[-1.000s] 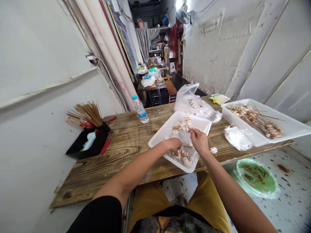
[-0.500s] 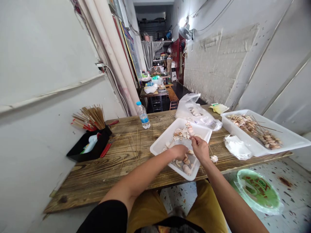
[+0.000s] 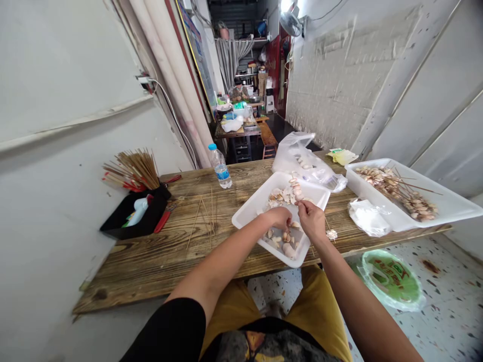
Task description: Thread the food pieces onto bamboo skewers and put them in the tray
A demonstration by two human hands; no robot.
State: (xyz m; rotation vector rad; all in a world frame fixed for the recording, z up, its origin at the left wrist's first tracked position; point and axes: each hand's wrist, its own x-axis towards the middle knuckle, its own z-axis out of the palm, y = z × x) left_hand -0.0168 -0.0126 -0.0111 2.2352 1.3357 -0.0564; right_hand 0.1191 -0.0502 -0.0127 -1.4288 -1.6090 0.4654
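My right hand [image 3: 311, 217] is closed on a skewer threaded with garlic cloves [image 3: 296, 189], which point away over the far side of the white tray [image 3: 245, 217]. Low inside that tray, my left hand [image 3: 278, 218] has its fingers bent down together among loose cloves; whatever they pinch is hidden. Around its fingertips lie garlic pieces [image 3: 287, 236] and a larger pale bulb [image 3: 289, 250]. Papery peelings and cloves [image 3: 278, 196] are heaped toward the tray's far end. Beside my right wrist, a small white clustered piece [image 3: 332, 234] rests on the table with a thin stick.
Bare skewers [image 3: 204, 221] and a water bottle [image 3: 221, 167] occupy the wooden table's left part. Farther left stands a black box [image 3: 113, 229] with bundled sticks. A plastic bag of garlic [image 3: 302, 163] and a second tray [image 3: 453, 208] of filled skewers are right. A lined bin [image 3: 392, 281] stands below.
My left hand has lifted slightly off the loose cloves, uncovering more of them. My right hand keeps hold of the garlic skewer. The view has tilted down a little.
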